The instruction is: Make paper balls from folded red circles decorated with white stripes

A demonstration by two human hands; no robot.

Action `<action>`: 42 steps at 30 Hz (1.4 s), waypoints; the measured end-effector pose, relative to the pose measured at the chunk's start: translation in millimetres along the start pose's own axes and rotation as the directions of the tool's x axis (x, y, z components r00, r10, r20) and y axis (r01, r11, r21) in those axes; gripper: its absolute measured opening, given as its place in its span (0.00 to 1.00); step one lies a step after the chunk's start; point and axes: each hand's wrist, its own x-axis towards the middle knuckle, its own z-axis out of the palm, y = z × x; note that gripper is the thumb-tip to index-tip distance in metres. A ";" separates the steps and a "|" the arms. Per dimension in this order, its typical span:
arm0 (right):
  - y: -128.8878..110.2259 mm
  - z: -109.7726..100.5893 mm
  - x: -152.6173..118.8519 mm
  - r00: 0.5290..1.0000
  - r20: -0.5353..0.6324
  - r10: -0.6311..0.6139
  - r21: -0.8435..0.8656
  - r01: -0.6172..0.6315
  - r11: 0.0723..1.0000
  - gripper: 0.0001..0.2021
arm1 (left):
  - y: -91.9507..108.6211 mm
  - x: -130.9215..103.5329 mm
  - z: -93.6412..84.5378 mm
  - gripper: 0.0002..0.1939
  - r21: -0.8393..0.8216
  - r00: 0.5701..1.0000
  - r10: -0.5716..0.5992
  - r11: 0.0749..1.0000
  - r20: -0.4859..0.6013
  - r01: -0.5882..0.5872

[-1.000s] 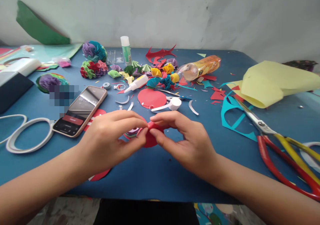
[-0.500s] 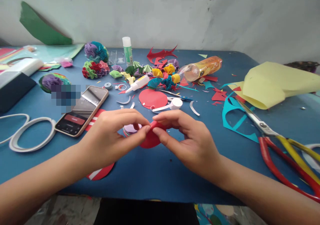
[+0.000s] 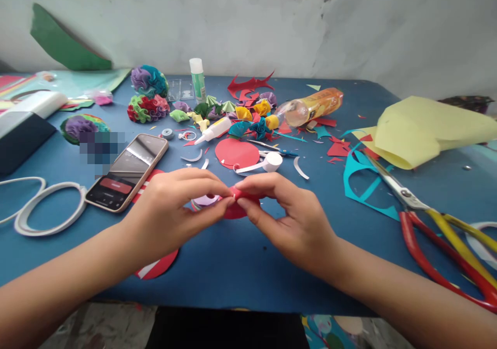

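In the head view, a red paper piece (image 3: 235,213) is being pinched by the left hand (image 3: 178,201) and the right hand (image 3: 295,214), their fingertips nearly meeting, over the blue table (image 3: 248,274); a red paper circle (image 3: 236,154) is being seen beyond it. A phone (image 3: 127,173) is being shown beside the left hand; scissors (image 3: 412,200), to the right.

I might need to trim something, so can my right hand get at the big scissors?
Probably yes: the big scissors lie to the right, visible handles uncovered, though your right hand pinches red paper and would likely have to let go first.
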 end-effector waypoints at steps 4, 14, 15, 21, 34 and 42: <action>-1.2 1.0 -0.1 1.000 -0.004 -0.007 -0.039 0.007 0.999 0.09 | -0.7 -2.2 2.0 0.03 0.087 0.997 0.071 0.994 -0.021 -0.069; 3.2 1.2 -0.7 1.000 -0.002 -0.018 -0.002 0.018 1.000 0.11 | 1.7 -1.6 -0.7 0.02 0.028 1.000 0.022 0.999 0.002 -0.022; 3.6 1.3 -0.6 1.000 -0.003 -0.025 0.002 0.025 1.000 0.11 | 1.8 -1.1 -1.1 0.02 0.013 1.000 0.014 1.000 0.006 -0.014; 3.5 1.3 -0.6 0.999 0.008 -0.031 0.009 0.031 0.999 0.10 | 2.6 -0.6 -0.5 0.02 0.011 0.999 -0.028 1.000 0.024 0.028; 7.3 -0.9 3.3 0.985 0.007 0.175 0.083 -0.175 0.981 0.10 | -12.9 7.3 -7.6 0.08 0.169 0.963 -0.264 0.949 -0.042 0.268; 7.3 -2.2 5.8 0.970 -0.006 0.242 0.113 -0.240 0.964 0.11 | -29.3 8.5 -5.8 0.11 0.178 0.919 -0.386 0.902 -0.081 0.394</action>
